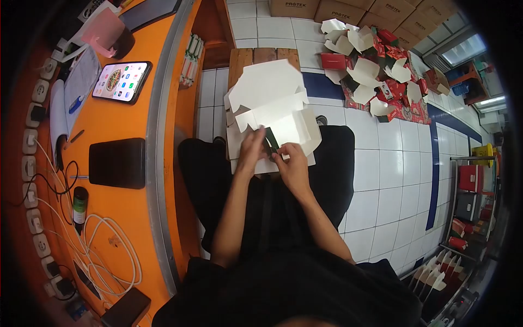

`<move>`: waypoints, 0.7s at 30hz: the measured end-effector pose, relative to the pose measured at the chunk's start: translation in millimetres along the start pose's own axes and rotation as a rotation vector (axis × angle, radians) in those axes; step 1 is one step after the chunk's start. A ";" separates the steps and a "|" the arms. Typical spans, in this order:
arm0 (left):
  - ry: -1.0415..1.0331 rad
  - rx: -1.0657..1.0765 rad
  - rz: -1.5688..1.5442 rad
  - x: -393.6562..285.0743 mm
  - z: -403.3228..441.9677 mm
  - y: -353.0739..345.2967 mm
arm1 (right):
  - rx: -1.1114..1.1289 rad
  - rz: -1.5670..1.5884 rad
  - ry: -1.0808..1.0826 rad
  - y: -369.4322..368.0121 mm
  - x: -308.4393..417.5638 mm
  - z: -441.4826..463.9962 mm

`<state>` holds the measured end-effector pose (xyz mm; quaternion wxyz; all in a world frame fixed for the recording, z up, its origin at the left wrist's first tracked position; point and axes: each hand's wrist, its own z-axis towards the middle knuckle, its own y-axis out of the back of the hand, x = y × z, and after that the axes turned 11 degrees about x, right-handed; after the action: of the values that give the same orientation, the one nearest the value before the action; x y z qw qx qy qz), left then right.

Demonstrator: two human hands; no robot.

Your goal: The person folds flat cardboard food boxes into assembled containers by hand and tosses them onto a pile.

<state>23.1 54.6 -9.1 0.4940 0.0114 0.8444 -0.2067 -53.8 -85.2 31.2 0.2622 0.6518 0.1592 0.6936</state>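
Observation:
A white cardboard sheet (272, 92) with cut and folded flaps lies on a small wooden stool (264, 54) between the person's knees. Its near part has raised side walls, and a dark green flap (272, 138) stands up between the hands. My left hand (251, 148) is at the left of this green flap, its fingers bent against it. At the flap's lower right, my right hand (291, 166) pinches the card with thumb and fingers. Both hands are close together over the near edge of the sheet.
An orange desk (117, 218) runs along the left, with a phone (121, 82), a black case (117, 163) and cables. Red and white boxes (376, 71) are heaped on the floor at upper right. Brown cartons (343, 13) stand behind; a rack (471, 204) is at right.

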 end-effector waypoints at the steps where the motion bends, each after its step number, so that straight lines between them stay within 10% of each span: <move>1: 0.049 -0.076 -0.098 -1.3 4.5 8.0 | 0.124 0.097 -0.136 1.0 0.5 0.0; 7: -0.044 -0.230 0.105 -14.5 26.2 52.6 | 0.313 0.122 -0.235 -20.8 -7.9 -0.5; 9: 0.031 -0.188 0.627 -13.4 31.7 67.2 | 0.308 0.024 -0.205 -32.5 -16.3 3.1; 15: -0.223 -0.288 0.031 12.0 1.6 12.1 | 0.286 -0.032 -0.256 -50.0 -26.2 17.6; 21: -0.317 -0.353 0.155 53.6 -8.2 2.4 | 0.302 -0.009 -0.257 -54.3 -30.1 21.2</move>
<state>-10.6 49.8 -51.4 0.6290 -0.0431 0.7760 -0.0166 -24.0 -60.9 -21.9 0.1828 0.7662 0.2295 0.5717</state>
